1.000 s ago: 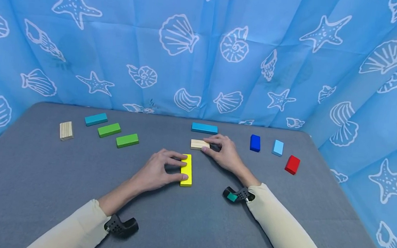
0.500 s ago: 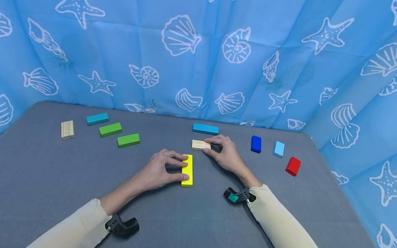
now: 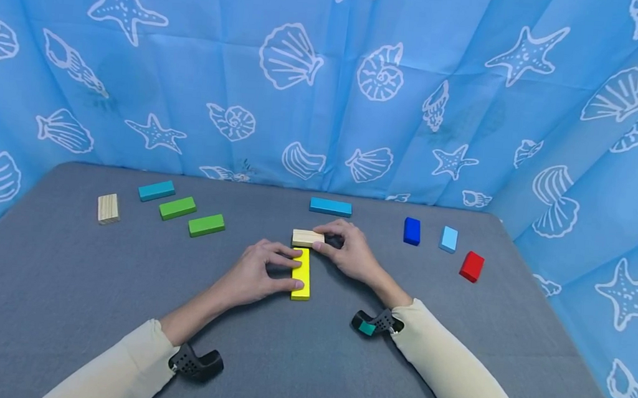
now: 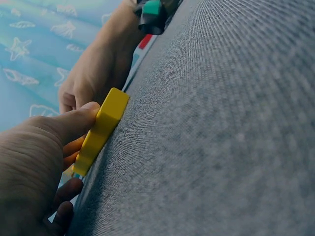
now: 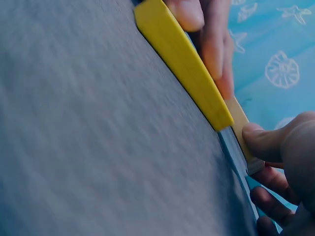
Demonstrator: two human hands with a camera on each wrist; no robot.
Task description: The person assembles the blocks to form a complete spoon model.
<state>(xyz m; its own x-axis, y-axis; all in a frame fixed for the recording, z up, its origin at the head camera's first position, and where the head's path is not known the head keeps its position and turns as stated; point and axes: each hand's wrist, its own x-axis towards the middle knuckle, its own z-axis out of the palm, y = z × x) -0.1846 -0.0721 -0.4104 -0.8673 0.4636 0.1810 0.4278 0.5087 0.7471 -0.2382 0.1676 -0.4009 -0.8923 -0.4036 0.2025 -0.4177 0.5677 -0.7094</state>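
A yellow block lies lengthwise before me at mid-table. My left hand holds it from the left, thumb near its close end and fingertips near its far end. My right hand pinches a short plain wooden block at its right end, thumb on the near side and index finger on the far side. This wooden block lies crosswise right at the far end of the yellow block. In the right wrist view, the wooden block overlaps the end of the yellow block.
A teal block lies beyond the right hand. At left are another wooden block, a teal block and two green blocks. Dark blue, light blue and red blocks lie at right. A blue curtain hangs behind the table.
My right hand has brought the wooden block left and toward me, up to the far end of the yellow block. The left hand and yellow block have stayed put.
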